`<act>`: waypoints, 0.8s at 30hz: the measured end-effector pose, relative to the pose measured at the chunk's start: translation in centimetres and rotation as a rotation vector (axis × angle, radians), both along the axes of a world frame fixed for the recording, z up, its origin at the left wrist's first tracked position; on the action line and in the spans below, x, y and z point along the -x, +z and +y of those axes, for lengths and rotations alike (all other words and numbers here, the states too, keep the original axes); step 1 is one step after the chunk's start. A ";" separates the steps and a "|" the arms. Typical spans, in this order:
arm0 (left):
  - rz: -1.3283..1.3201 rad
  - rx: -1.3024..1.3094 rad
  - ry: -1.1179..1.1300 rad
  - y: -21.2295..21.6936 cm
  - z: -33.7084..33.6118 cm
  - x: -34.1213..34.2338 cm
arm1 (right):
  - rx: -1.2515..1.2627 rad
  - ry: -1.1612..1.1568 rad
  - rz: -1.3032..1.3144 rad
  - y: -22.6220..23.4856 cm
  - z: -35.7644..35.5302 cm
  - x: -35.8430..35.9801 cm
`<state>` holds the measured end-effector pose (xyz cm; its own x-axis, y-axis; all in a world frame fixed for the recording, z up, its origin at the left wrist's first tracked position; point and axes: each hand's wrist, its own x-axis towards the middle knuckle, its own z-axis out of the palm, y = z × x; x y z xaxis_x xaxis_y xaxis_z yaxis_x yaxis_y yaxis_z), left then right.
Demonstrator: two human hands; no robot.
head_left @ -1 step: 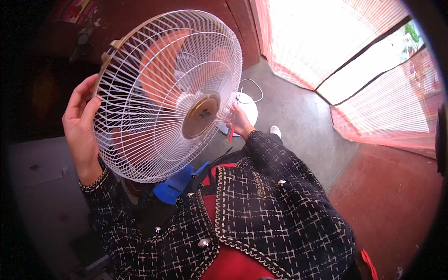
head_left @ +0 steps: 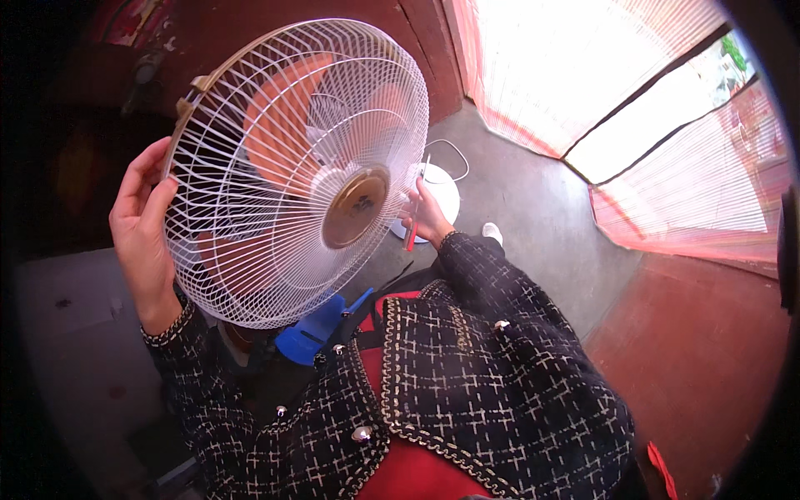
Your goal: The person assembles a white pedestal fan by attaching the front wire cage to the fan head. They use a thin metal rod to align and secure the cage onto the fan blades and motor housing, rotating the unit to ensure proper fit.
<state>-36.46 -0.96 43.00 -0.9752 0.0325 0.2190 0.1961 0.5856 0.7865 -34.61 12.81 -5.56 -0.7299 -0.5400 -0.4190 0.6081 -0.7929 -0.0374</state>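
A large electric fan (head_left: 275,250) with a white wire guard, orange blades and a round brown-gold centre cap (head_left: 357,208) is tilted in front of me. My left hand (head_left: 143,237) is closed on the left rim of its guard, thumb in front and fingers partly hidden behind. By the guard's right edge, my right hand (head_left: 431,218) holds a screwdriver (head_left: 411,237) with a red handle, its thin shaft pointing up. The fan's round white base (head_left: 443,198) stands on the floor beyond that hand. The guard hides the fan's stand.
A white cord (head_left: 457,150) loops on the grey floor (head_left: 533,208) beside the base. Under the fan is a blue plastic object (head_left: 304,337), perhaps a stool. Striped translucent curtains (head_left: 533,92) hang at the right. A red strip (head_left: 661,471) lies at the lower right.
The fan and my left hand have shifted very slightly to the left. Both grips look the same.
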 end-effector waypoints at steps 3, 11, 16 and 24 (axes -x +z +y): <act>0.014 0.034 -0.005 0.2 0.4 -0.1 | 0.059 0.006 0.054 -1.2 -0.6 0.5; -0.022 -0.028 0.017 0.0 -0.6 -0.3 | 0.031 -0.021 0.118 -0.6 -0.4 0.2; -0.192 -0.178 -0.073 0.1 -1.2 -0.4 | -0.078 -0.026 -0.012 0.1 -0.3 0.2; -0.207 -0.188 -0.177 0.3 -0.9 -0.9 | -0.091 -0.021 0.137 -0.6 0.4 0.5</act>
